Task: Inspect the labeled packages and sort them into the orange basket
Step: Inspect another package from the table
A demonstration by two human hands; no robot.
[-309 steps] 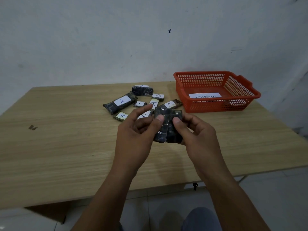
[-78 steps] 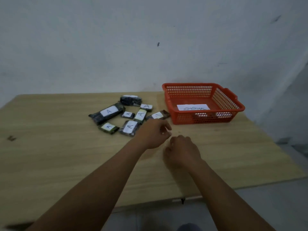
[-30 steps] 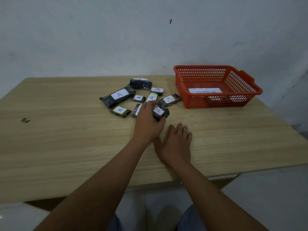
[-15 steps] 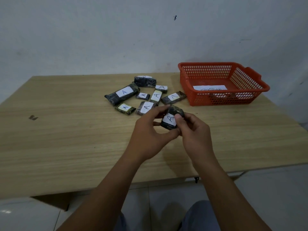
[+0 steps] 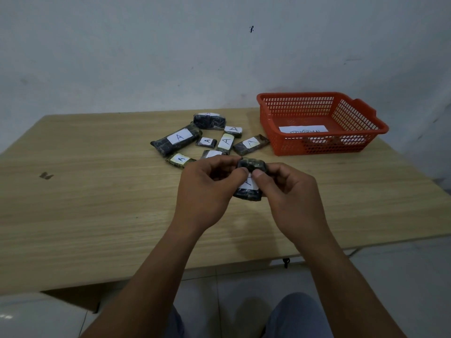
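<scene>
Two hands [image 5: 249,191] half-covering package label [image 5: 249,183]

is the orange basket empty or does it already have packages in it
No packages inside, as far as the view shows. The orange basket shows only a white paper label on its floor.

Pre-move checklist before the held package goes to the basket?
1. Package held by both left hand and right hand: ok.
2. Label on it readable: partly, thumbs cover it; an A shows.
3. Wrap intact on the back: cannot tell.
4. Orange basket within view, opening unobstructed: ok.
5. Basket contents: a paper slip; writing cannot be read.
6. Other packages out of the path to the basket: ok.
</scene>
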